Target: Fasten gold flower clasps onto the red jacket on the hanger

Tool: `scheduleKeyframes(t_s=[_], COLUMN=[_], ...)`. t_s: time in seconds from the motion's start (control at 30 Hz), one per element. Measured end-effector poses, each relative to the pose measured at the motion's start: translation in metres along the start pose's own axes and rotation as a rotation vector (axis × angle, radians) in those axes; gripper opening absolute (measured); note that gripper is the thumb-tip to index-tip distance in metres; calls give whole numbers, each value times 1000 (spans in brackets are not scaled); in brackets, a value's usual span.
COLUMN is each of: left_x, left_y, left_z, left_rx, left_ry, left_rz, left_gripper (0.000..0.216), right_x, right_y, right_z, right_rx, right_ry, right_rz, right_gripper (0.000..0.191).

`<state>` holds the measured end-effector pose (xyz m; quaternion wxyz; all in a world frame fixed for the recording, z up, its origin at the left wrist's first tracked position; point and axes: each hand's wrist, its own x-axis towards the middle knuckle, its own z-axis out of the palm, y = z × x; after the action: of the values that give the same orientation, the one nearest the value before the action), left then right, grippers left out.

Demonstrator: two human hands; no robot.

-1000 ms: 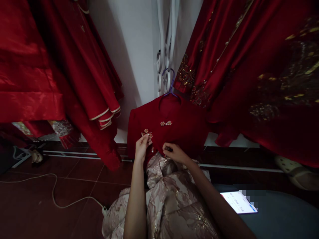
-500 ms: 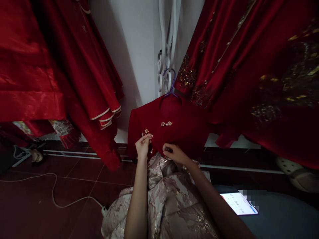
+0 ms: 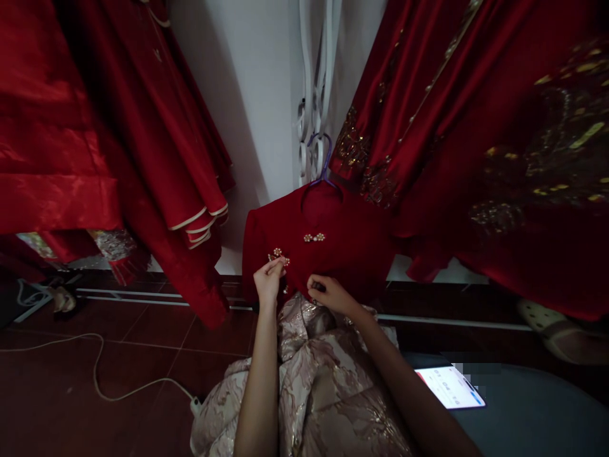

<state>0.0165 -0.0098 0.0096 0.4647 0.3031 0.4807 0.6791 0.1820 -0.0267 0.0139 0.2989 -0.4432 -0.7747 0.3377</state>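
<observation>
A red jacket point(image 3: 352, 254) hangs on a purple hanger point(image 3: 325, 171) in front of me. A flower-shaped beaded clasp point(image 3: 314, 238) sits high on its chest. Lower left, my left hand point(image 3: 269, 280) pinches thumb and finger together at a beaded flower button point(image 3: 287, 261), with another beaded flower point(image 3: 277, 252) just above. My right hand point(image 3: 330, 293) is closed near the jacket's lower front, fingers curled round a small dark object point(image 3: 318, 287) whose kind I cannot make out. Below both hands lies pale, shiny floral fabric point(image 3: 314, 368).
Red garments point(image 3: 185, 139) hang at the left, and gold-embroidered ones point(image 3: 428, 139) at the right. A lit phone point(image 3: 451, 387) rests on a dark grey surface at the lower right. A white cable point(image 3: 128, 393) crosses the tiled floor. Shoes point(image 3: 554, 324) stand beside a rack rail.
The whole view has shifted slightly, so most things appear a little further left. Both hands keep nearly the same pose at the jacket.
</observation>
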Motion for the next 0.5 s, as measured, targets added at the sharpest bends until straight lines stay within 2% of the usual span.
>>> scheduleKeyframes(t_s=[0.5], left_x=[3], left_y=[-10], left_z=[4], left_rx=[8], left_ry=[93], left_rz=[126], left_gripper=[27], right_x=[-1], right_y=[3], right_z=[1], right_rx=[10], right_ry=[-9], right_rz=[6], right_gripper=[5])
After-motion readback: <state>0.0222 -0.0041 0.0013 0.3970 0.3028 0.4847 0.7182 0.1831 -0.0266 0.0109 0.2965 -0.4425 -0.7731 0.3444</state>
